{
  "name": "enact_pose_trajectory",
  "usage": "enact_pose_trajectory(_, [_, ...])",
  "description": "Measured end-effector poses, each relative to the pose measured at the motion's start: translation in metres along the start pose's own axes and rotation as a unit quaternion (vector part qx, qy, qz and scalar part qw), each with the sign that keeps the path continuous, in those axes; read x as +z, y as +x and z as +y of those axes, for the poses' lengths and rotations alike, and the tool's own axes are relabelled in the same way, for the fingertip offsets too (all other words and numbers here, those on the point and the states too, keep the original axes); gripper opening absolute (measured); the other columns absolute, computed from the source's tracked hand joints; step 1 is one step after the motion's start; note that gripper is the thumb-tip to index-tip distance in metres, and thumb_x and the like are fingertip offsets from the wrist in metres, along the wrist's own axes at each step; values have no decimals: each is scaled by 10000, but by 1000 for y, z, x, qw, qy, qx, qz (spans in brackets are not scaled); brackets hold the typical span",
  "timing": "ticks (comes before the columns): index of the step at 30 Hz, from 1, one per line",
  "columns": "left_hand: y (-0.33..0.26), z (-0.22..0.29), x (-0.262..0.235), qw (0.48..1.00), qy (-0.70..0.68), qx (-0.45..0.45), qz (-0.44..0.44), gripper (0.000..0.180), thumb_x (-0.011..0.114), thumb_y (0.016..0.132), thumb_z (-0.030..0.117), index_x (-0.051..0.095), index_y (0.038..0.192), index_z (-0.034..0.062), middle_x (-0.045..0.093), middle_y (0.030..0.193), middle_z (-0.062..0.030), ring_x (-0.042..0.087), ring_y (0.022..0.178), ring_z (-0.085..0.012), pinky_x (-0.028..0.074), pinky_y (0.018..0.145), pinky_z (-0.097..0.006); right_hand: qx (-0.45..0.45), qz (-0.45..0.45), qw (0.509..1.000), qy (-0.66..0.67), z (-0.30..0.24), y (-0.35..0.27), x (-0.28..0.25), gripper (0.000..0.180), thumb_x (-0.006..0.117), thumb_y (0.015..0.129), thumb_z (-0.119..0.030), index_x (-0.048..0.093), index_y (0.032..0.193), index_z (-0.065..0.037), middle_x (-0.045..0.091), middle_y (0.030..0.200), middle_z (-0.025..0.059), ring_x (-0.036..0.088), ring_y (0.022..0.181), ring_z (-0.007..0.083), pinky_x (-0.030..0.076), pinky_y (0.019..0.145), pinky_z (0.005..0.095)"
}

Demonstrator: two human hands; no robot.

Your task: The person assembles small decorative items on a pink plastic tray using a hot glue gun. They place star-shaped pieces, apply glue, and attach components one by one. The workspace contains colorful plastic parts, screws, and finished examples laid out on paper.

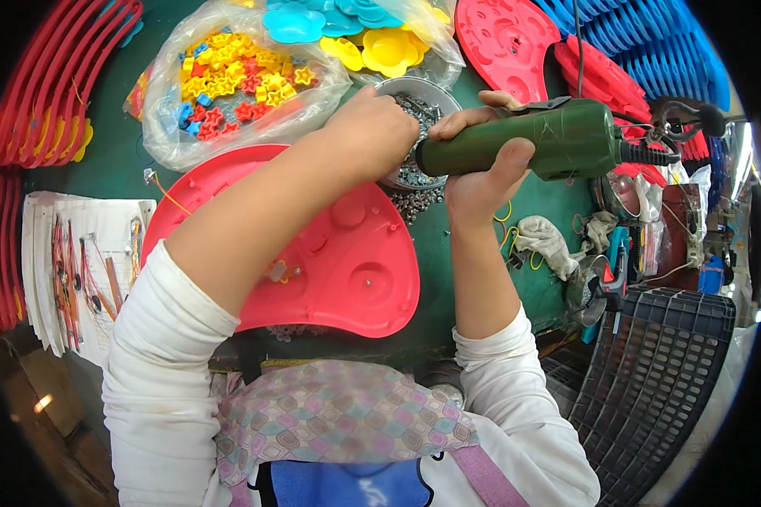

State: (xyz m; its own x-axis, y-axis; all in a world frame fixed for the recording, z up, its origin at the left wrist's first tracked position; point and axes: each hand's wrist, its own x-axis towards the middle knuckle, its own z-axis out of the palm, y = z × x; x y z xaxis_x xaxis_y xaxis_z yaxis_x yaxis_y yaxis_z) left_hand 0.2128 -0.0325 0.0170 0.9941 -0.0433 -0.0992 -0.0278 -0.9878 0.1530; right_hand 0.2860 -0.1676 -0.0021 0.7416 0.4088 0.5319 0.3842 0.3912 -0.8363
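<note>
A green electric screwdriver [554,139] lies level in my right hand [492,173], which is wrapped round its body. Its front end points left, toward my left hand [374,135]. My left hand is closed at the left edge of a round bowl [448,95] of small metal screws; its fingertips are hidden, so I cannot make out what they hold. Below my left forearm lies a red curved plastic panel [368,291], hollow side up, with molded posts and a small part with wires in it. Small dark metal pieces [414,205] are heaped beside the bowl.
A clear bag [165,127] holds yellow, red and blue star-shaped pieces. Another has blue and yellow flower shapes [389,51]. Red panels [507,38] and blue stacked parts [676,51] stand far right. Wires lie on papers [93,262] at left; a black crate [659,372] sits lower right.
</note>
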Motion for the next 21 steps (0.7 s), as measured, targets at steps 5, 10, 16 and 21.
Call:
enact_pose_trajectory(5, [3, -8, 13, 993, -110, 23, 22, 107, 780, 781, 178, 766, 866, 115, 734, 848, -72, 672, 953, -281, 454, 891, -419, 12, 26, 999, 41, -5, 0, -6, 950, 446, 866, -873, 482, 1205, 14, 611, 703, 125, 631, 651, 247, 552, 678, 387])
enact_pose_trajectory(10, [-11, -11, 33, 976, -149, 43, 154, 128, 803, 780, 160, 746, 882, 107, 701, 871, -44, 615, 981, -278, 450, 892, -420, -8, 34, 997, 71, -24, 7, -9, 996, 401, 843, -914, 484, 1209, 7, 615, 708, 124, 623, 642, 251, 550, 667, 393])
enact_pose_trajectory(16, [-36, -16, 31, 928, -242, 39, 280, 105, 789, 789, 190, 745, 843, 112, 678, 841, -40, 597, 956, -269, 457, 848, -427, -73, 18, 977, 199, -33, 12, -6, 991, 398, 850, -907, 474, 1227, 7, 623, 735, 143, 636, 660, 262, 559, 678, 390])
enact_pose_trajectory(21, [-50, -24, 33, 918, -228, 21, 324, 120, 795, 785, 192, 761, 870, 114, 678, 823, -27, 608, 920, -264, 465, 830, -419, -72, 16, 966, 246, -34, 15, 11, 993, 369, 863, -903, 481, 1224, 15, 623, 724, 147, 633, 637, 264, 563, 662, 389])
